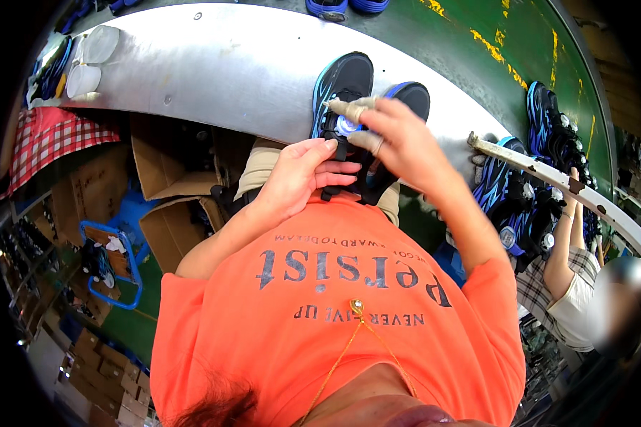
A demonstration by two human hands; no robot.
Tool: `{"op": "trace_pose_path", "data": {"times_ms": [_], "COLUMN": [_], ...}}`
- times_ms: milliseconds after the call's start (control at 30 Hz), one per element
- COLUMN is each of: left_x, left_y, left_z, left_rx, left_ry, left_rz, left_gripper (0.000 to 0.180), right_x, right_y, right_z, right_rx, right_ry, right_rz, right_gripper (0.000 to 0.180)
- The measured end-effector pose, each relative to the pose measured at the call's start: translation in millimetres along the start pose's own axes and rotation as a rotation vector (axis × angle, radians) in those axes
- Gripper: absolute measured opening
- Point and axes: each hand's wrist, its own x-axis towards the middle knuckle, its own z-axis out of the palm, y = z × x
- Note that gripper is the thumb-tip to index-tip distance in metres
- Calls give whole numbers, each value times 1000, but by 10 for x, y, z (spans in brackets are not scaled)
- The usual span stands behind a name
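Note:
A black shoe with light-blue side lines (342, 75) stands near the metal bench's edge, toe pointing away from me. My left hand (303, 174) is closed at its near end, thumb and fingers pinching a black strap (342, 149). On top of the shoe shows a round white-and-blue piece (347, 126). My right hand (406, 142) reaches over from the right, beige covers on some fingers. Its thumb and fingertips lie about the round piece, smeared by motion, so their grip is unclear. Partly behind the right hand stands a second black shoe with a blue-purple edge (414, 96).
Clear plastic cups (84, 80) stand at the bench's left end. Cardboard boxes (167, 167) lie below it, near a blue-framed stool (114, 263). At right, several shoes (545, 124) line the green surface past a metal rail (534, 164); a co-worker's arm (563, 242) reaches there.

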Motion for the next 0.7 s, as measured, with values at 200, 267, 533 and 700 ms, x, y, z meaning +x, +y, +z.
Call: {"op": "trace_pose_path", "data": {"times_ms": [200, 267, 533, 700], "left_x": [-38, -42, -39, -121], "left_y": [-8, 13, 62, 43], "left_z": [23, 11, 56, -66], "left_rx": [-20, -15, 2, 934], "left_ry": [-25, -24, -17, -165], "left_rz": [30, 21, 6, 229], "left_gripper": [26, 27, 27, 28], "right_x": [133, 60, 10, -581], "right_y": [-156, -170, -20, 667], "right_z": [-94, 74, -140, -276], "right_rx": [65, 61, 214, -68], "right_ry": [-122, 4, 73, 126], "right_rz": [166, 191, 210, 828], "right_gripper": [35, 33, 34, 40]}}
